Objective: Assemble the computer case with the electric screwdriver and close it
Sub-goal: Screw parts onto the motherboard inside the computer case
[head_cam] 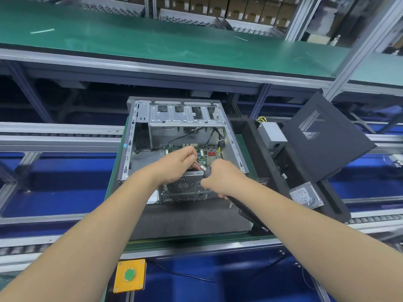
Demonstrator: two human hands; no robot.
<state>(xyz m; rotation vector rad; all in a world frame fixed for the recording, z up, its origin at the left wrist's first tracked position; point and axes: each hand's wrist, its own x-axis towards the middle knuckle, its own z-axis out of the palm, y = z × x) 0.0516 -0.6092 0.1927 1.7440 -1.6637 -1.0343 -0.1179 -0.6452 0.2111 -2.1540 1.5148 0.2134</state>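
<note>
An open computer case lies on its side on a dark mat, with a green motherboard inside and a drive cage at the far end. My right hand grips the black electric screwdriver, whose metal bit points up-left into the case. My left hand pinches the bit's tip over the motherboard's near edge. Whether a screw sits at the tip is hidden by my fingers. The black side panel leans upright to the right of the case.
A grey power supply and a hard drive lie on the black foam tray to the right. A few loose screws lie near the case's rear. A yellow box with a green button sits at the bench's front edge. A green shelf runs overhead.
</note>
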